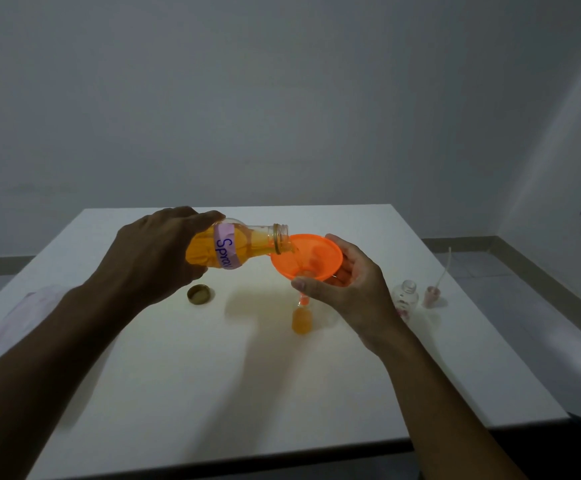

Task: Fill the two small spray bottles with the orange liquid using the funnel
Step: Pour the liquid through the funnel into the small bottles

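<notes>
Lying nearly sideways, mouth rightward, big bottle [233,249] in left hand [157,254] grip; right hand [348,289] grasps funnel [311,252].

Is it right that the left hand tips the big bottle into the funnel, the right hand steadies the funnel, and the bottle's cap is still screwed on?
Not the cap: the head view shows it lying on the table. The left hand does tip the big bottle into the funnel, steadied by the right hand.
</notes>
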Action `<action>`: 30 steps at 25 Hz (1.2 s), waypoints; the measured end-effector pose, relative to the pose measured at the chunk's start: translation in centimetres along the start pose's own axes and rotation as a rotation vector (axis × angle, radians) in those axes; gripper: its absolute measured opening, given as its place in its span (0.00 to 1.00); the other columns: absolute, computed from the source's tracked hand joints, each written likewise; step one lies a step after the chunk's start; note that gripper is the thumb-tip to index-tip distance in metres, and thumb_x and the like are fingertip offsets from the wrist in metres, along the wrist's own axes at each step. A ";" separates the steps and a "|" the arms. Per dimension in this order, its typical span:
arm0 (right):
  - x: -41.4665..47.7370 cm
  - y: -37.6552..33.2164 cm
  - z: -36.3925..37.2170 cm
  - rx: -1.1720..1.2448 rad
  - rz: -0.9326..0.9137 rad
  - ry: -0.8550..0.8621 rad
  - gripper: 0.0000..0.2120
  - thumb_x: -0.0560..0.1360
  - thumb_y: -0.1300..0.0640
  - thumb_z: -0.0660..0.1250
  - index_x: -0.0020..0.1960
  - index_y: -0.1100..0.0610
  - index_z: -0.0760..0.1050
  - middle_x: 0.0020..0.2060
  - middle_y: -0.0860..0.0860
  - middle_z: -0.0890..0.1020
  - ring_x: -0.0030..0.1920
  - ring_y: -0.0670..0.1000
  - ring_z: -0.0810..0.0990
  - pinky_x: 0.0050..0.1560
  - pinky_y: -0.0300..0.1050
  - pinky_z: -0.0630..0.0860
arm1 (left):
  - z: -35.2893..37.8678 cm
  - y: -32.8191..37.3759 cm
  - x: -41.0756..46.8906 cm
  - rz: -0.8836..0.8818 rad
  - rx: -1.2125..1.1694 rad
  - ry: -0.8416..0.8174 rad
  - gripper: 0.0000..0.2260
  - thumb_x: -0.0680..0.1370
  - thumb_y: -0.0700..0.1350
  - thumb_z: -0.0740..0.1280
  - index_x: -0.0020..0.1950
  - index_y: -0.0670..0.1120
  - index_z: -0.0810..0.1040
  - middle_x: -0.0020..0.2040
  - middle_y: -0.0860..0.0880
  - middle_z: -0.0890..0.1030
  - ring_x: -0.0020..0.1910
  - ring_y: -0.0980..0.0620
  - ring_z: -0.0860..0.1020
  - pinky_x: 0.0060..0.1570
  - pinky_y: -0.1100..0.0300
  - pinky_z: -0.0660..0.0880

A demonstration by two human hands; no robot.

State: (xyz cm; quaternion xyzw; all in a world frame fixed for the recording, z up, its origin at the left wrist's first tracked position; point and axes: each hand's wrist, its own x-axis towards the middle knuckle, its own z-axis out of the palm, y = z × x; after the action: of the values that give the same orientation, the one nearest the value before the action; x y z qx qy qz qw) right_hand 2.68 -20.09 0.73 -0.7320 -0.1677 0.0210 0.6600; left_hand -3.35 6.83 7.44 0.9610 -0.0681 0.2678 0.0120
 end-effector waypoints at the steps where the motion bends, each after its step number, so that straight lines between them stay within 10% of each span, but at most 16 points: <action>1: 0.0 0.0 0.0 0.001 0.000 -0.004 0.44 0.61 0.49 0.83 0.73 0.47 0.68 0.64 0.46 0.78 0.62 0.48 0.79 0.60 0.47 0.81 | 0.0 0.0 0.0 -0.002 0.006 -0.002 0.33 0.64 0.45 0.79 0.67 0.54 0.73 0.54 0.48 0.81 0.50 0.42 0.80 0.38 0.57 0.68; 30: 0.4 -1.0 -0.2 -0.035 -0.015 -0.004 0.45 0.60 0.44 0.80 0.74 0.47 0.67 0.64 0.44 0.76 0.64 0.49 0.77 0.61 0.50 0.80 | 1.5 0.1 -1.1 -0.074 -0.322 0.000 0.28 0.63 0.47 0.80 0.61 0.52 0.77 0.46 0.48 0.83 0.41 0.47 0.80 0.40 0.49 0.80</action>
State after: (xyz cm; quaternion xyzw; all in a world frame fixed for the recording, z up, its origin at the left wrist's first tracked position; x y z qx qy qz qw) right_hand 2.84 -20.10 1.80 -0.7423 -0.1746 0.0145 0.6468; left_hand -3.50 6.82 5.62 0.9485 -0.0748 0.2527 0.1757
